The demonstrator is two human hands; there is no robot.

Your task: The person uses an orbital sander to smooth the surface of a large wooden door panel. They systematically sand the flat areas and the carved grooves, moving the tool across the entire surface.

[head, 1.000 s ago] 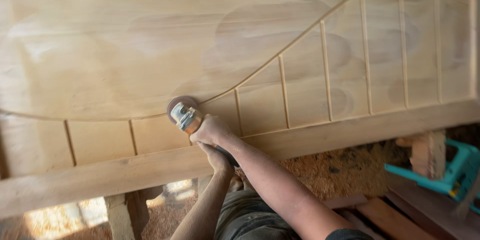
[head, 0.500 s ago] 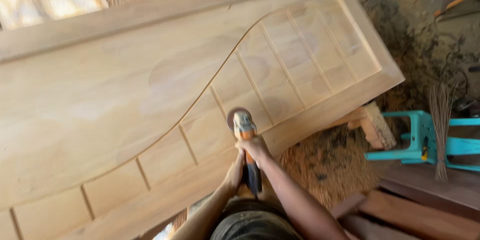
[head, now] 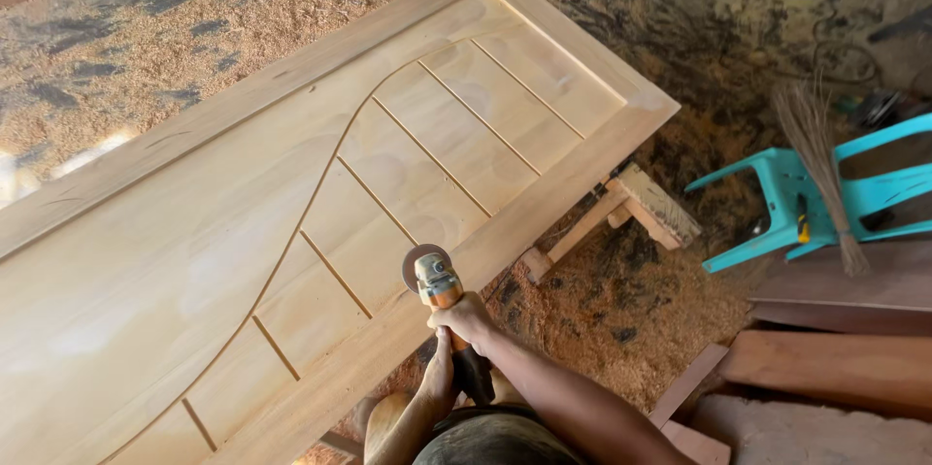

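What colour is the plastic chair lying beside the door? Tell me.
Turquoise; the plastic chair shows clearly in the head view.

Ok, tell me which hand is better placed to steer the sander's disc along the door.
Probably right: the right hand grips the sander just behind its disc; the left hand holds the rear handle, farther from the door.

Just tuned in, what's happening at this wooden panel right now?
A person grips an orange-and-black handheld disc sander with both hands: right hand near the head, left hand lower on the black handle. The round disc sits over the pale carved wooden door panel, near its near edge rail. Sawdust covers the floor; a turquoise plastic chair stands nearby.
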